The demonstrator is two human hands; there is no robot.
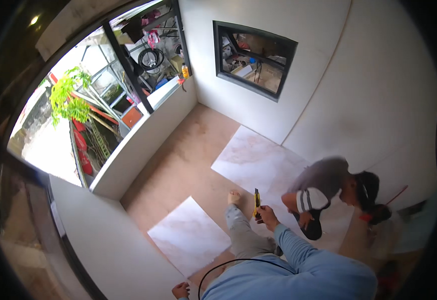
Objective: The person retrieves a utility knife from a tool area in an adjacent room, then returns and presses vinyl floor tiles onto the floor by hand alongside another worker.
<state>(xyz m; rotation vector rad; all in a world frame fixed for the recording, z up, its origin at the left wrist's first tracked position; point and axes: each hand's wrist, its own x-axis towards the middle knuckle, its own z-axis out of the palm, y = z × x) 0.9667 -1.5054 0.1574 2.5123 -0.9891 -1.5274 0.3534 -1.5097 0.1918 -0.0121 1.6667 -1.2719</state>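
Blue shirt (298,280) nearest, right hand (266,217) clamps yellow cutter (257,201) (left hand (181,290) apart, grip unclear); rightward swing could cut the co-worker (323,177).

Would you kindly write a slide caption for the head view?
Right hand holding a yellow cutter above a brown floor partly covered with marbled panels, near a stooping co-worker.
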